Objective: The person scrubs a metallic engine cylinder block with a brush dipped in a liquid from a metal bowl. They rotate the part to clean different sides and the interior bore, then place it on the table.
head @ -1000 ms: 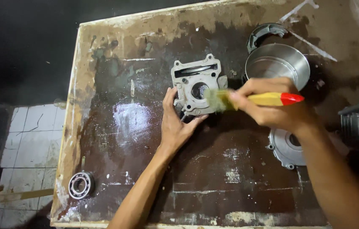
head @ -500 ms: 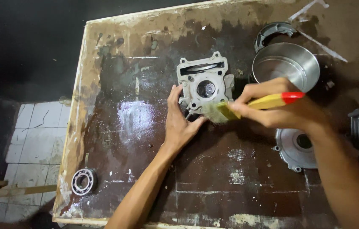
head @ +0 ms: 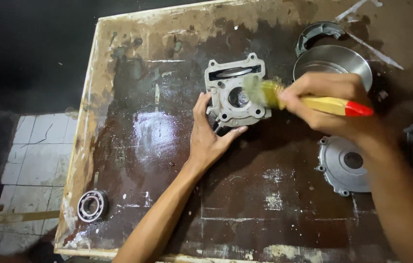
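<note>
Head view: right hand (head: 333, 104) hides much of the blurred paintbrush (head: 309, 100).

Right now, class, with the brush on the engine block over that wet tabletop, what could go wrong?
1. The left hand only braces the cylinder block from one side; brush strokes from the right hand might push it across the wet, slick table.
2. The bearing lies close to the table's edge and could be knocked off.
</note>
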